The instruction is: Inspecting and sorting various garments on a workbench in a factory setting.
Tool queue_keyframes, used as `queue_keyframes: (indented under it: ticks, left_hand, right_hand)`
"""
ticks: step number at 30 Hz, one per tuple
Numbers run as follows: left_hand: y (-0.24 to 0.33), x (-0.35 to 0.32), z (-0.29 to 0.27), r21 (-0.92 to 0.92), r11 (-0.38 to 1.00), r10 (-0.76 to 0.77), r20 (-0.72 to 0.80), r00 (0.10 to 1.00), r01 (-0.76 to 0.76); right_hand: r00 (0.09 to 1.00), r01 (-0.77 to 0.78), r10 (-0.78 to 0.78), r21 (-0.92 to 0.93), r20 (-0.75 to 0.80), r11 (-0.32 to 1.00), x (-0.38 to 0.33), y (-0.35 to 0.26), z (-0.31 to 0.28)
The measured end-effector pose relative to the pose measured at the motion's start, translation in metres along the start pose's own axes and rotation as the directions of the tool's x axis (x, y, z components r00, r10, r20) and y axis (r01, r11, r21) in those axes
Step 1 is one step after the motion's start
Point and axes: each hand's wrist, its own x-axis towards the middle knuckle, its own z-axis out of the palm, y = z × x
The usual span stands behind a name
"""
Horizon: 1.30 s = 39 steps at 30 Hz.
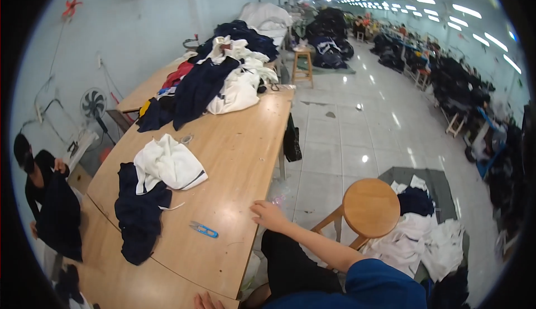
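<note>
My right hand (pixel 269 215) rests at the right edge of the wooden table (pixel 240 158), fingers apart and nothing in them. At the bottom of the view, the fingers of my left hand (pixel 207 302) lie on the tabletop, apart; the rest of that hand is cut off. Blue-handled thread snips (pixel 205 230) lie between the two hands and the garments. Beyond them a navy garment (pixel 137 219) is spread loosely, partly under a crumpled white garment (pixel 167 164) with a dark trim. Both hands are apart from these things.
A garment heap (pixel 206 88) covers the table's far end, near a roll of tape (pixel 186 139). At left, a person (pixel 42 175) holds a dark garment (pixel 60 217). A wooden stool (pixel 371 207) and white garments (pixel 410 239) stand right of me. Dark piles (pixel 455 80) line the aisle.
</note>
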Motion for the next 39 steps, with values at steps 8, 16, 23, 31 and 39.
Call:
queue_keyframes:
  ticks: [8, 16, 23, 31, 39]
  left_hand:
    - [0.008, 0.02, -0.012, -0.114, 0.993, 0.014, -0.022, 1.0, -0.016]
    - [-0.068, -0.009, -0.011, 0.018, 0.981, -0.188, -0.178, 0.966, 0.194]
    - [-0.071, -0.018, -0.011, 0.25, 0.909, -0.263, -0.281, 0.923, 0.335]
    - [-0.069, -0.016, -0.004, 0.334, 0.858, -0.294, -0.305, 0.906, 0.391]
    - [-0.093, -0.022, -0.001, 0.219, 0.898, -0.311, -0.296, 0.903, 0.382]
  right_hand:
    - [0.98, -0.009, -0.063, -0.354, -0.19, 0.935, 0.019, -0.017, 0.034]
    - [0.993, 0.025, 0.027, -0.439, 0.111, 0.898, 0.046, -0.025, 0.023]
    - [0.964, 0.224, -0.264, -0.412, -0.042, 0.883, 0.078, -0.003, 0.041]
    - [0.986, 0.168, -0.157, -0.305, 0.062, 0.937, 0.069, -0.008, 0.038]
    - [0.981, 0.176, -0.136, -0.321, 0.142, 0.931, 0.081, -0.002, 0.05]
